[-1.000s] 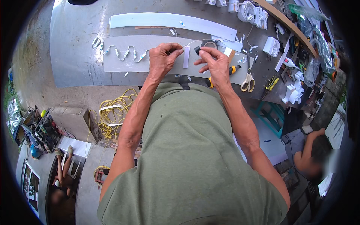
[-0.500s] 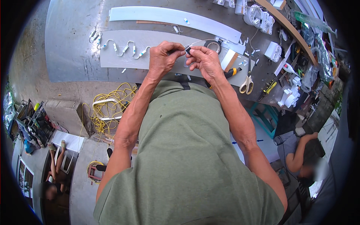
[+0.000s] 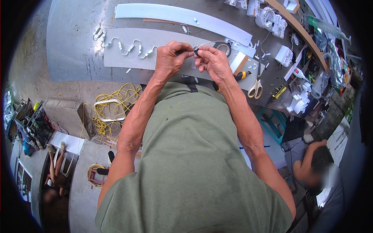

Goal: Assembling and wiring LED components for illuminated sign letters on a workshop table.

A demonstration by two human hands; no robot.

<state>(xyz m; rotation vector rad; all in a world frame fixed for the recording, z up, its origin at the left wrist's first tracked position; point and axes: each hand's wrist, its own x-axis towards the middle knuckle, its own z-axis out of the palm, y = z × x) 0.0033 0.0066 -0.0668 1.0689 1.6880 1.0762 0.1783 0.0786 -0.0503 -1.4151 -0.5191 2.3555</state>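
Note:
Over the grey strip panel [image 3: 128, 62] my two hands meet, fingertips nearly touching. My left hand [image 3: 169, 60] pinches the end of a thin white wire, mostly hidden by the fingers. With thumb and forefinger my right hand [image 3: 216, 64] grips a small black piece [image 3: 196, 51] at the wire, which looks like electrical tape. A string of small white LED modules [image 3: 131, 48] zigzags away to the left of my left hand. Just beyond my right hand lies a roll of black tape [image 3: 228, 48]; a white cable [image 3: 211, 42] runs from the fingertips toward it.
A long white curved strip [image 3: 171, 14] lies behind. At right are scissors [image 3: 255, 90], a yellow-black cutter [image 3: 243, 75], white offcuts [image 3: 284, 54] and a curved brown strip [image 3: 307, 37]. Yellow cable [image 3: 112, 105] is coiled on the ground. One person [image 3: 307, 159] sits low right, another [image 3: 56, 174] lower left.
Both hands stay together at nearly the same spot. The black piece is a little more covered by my fingers, and the whole view has shifted slightly.

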